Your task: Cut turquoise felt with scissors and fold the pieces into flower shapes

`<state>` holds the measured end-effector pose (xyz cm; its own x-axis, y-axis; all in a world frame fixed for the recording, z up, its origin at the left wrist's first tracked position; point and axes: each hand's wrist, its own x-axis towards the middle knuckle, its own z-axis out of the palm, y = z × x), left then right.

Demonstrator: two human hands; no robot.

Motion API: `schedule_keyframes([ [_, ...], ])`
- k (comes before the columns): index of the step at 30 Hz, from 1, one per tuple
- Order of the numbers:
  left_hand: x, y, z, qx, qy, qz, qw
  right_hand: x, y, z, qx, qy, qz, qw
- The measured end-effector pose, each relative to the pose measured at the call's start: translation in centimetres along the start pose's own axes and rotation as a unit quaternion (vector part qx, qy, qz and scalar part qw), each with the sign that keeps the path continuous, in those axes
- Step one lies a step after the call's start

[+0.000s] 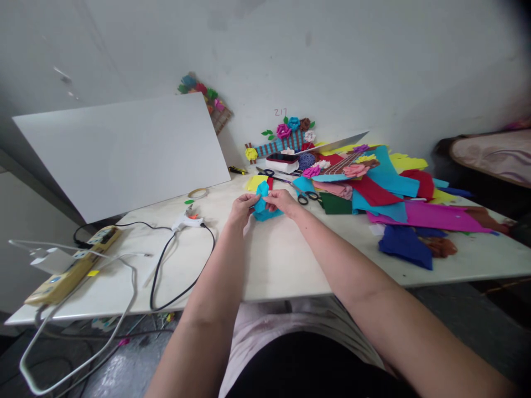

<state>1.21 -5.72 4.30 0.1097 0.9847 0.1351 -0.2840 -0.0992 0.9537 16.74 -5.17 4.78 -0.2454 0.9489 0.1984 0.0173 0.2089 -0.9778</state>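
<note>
Above the middle of the white table, a piece of turquoise crepe paper (261, 204) is pinched between my two hands. My left hand (244, 205) grips its left side, fingers closed. On its right side, the fingers of my right hand (280, 201) are closed as well. More turquoise paper (269, 215) lies just below my fingers. Yellow paper (256, 182) sits right behind the hands. Black-handled scissors (306, 197) rest a little to the right of my right hand.
To the left are a white glue gun (187, 221) with a black cord, a tape roll (198, 193) and a power strip (74, 266). A large white board (124, 157) leans on the wall. Colourful crepe paper (381, 193) is heaped on the right. Behind stands a phone (282, 158) on a box.
</note>
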Motion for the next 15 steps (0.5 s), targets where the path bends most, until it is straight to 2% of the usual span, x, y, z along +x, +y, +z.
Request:
schedule_keyframes([
  [6,-0.09,0.16,-0.15,0.038,-0.018,-0.014,0.999,-0.35,-0.67,0.00,-0.043,0.019,-0.008,0.999],
  [15,0.04,-0.13,-0.39,0.083,-0.006,-0.015,0.996,-0.43,-0.56,0.01,-0.094,0.015,-0.003,0.995],
])
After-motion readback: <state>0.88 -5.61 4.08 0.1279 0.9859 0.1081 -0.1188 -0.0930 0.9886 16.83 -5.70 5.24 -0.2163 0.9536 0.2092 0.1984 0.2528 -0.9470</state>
